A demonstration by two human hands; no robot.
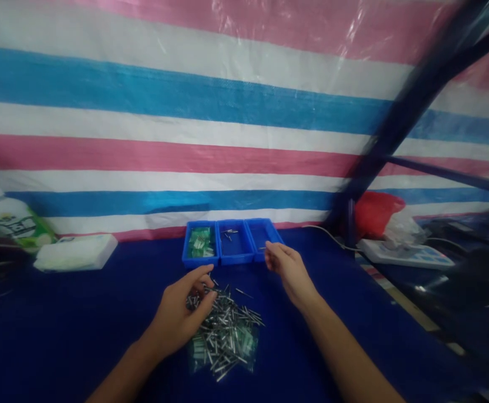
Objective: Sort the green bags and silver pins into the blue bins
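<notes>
My left hand (181, 312) hangs at the left side of a pile of slim metal pins (227, 330), its fingers curved and thumb held apart, with nothing visible gripped. Clear bags with pale green contents (246, 338) lie partly under the pins. My right hand (288, 272) is pinched at the near edge of the right blue bin (263, 226); a slim metal pin (262, 248) shows at its fingertips. The middle blue bin (236, 246) holds a few pins. Green-looking packets (201, 242) fill much of the left blue bin (188, 261). One loose pin (243, 292) lies right of the pile's top.
A white tissue pack (80, 252) and a white-and-green bottle (15, 218) stand at the left. Beyond the right table edge are a white scale-like device (408, 254), a red bag (376, 212) and a dark metal frame (389, 134). Striped sheeting (210, 129) hangs behind.
</notes>
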